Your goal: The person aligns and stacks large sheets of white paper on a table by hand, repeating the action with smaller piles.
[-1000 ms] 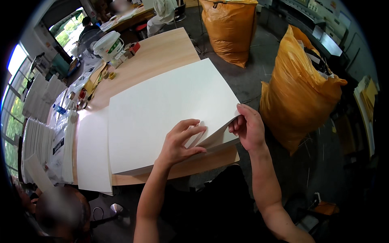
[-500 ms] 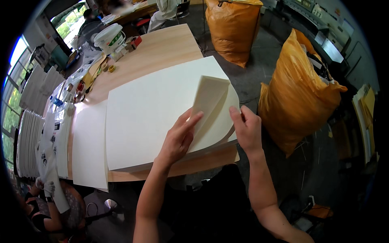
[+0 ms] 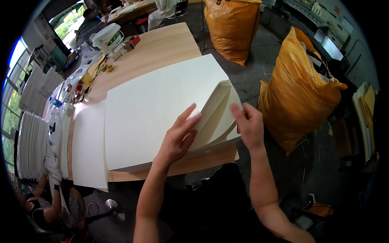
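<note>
On the wooden table [image 3: 162, 44], a white paper stack [image 3: 150, 113] lies with its long axis running left to far right, an orange bag [image 3: 291, 93] holds dark and pale material, and the stack's curled near-right corner [image 3: 214, 109] sits between the left hand [image 3: 178, 135], fingers apart, and the blurred right hand [image 3: 250, 125], whose grip cannot be determined.

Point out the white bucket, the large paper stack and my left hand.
White bucket [image 3: 106, 39], head view: its side wall.
Large paper stack [image 3: 150, 111], head view: its top sheet.
Left hand [image 3: 174, 137], head view: back of the hand.

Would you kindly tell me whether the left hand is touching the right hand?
Apart: the head view shows bent white paper between the left hand and the right hand.
</note>
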`<state>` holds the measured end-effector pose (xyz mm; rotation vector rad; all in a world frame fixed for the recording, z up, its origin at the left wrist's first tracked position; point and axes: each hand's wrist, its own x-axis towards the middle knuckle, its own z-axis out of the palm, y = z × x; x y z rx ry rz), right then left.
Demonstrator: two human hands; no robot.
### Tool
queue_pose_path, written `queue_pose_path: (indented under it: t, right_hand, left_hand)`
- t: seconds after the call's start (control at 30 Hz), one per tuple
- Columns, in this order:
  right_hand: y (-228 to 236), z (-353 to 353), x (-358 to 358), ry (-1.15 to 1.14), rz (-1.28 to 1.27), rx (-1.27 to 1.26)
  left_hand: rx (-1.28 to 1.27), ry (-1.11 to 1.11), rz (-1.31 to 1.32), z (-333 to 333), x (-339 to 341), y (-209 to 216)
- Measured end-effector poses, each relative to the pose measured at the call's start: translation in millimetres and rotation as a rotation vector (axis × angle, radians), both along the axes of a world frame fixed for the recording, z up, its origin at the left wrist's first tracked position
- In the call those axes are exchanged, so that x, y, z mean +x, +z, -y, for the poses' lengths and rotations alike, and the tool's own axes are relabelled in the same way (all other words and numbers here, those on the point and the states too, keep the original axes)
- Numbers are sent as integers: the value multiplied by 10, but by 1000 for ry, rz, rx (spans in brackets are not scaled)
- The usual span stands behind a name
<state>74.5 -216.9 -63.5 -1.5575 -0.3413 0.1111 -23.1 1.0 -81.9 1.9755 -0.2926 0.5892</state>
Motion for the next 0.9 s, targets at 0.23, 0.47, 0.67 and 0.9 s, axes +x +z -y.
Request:
queue_pose_path:
  t: [0.23, 0.47, 0.67, 0.9]
  right_hand:
    - [83, -41, 7, 100, -353, 453]
    - [71, -13, -34, 119, -316, 575]
    - [127, -42, -10, 43, -280, 286]
    - [40, -28, 7, 142, -342, 508]
  left_hand:
    - [232, -83, 3, -43, 34, -50]
    - [167, -91, -3, -55, 11, 5]
    - [233, -53, 80, -102, 66, -63]
    - [167, -91, 1, -52, 13, -50]
